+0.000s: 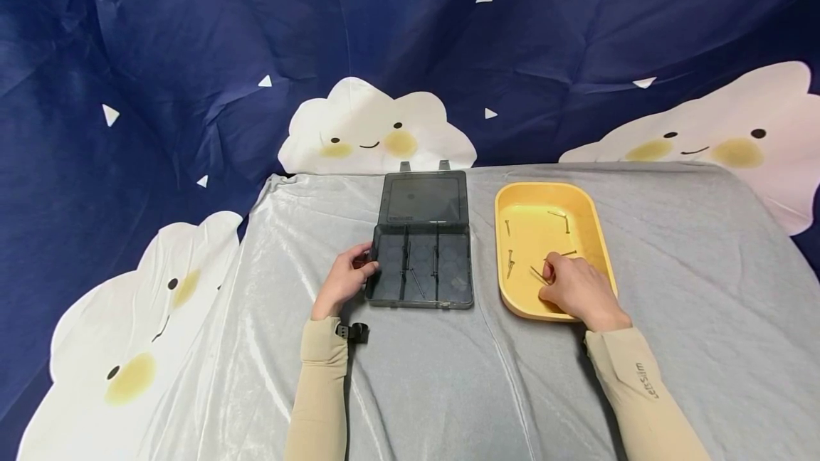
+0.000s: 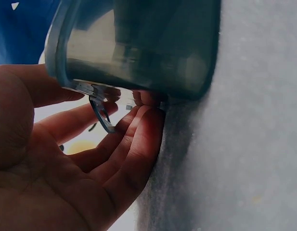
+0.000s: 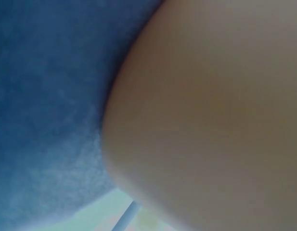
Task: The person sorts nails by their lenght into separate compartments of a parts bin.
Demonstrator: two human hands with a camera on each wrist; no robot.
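Observation:
In the head view my left hand (image 1: 344,280) holds the left side of a dark, see-through compartment box (image 1: 455,283), thumb at its rim. The left wrist view shows the fingers (image 2: 143,139) against the box wall (image 2: 177,62), beside a clear latch. Thin metal screws (image 1: 418,282) lie in the box near its dividers. My right hand (image 1: 579,292) reaches into a yellow tray (image 1: 502,290), fingers bent around a screw (image 1: 539,275); whether they grip it cannot be told. Other screws (image 1: 510,262) lie scattered in the tray. A blurred pale surface fills most of the right wrist view.
The box lid (image 1: 424,198) stands open toward the back, with two latches on its far edge. Grey cloth (image 1: 410,375) covers the table, lightly creased. Behind it hangs a dark blue curtain (image 1: 224,41) printed with clouds.

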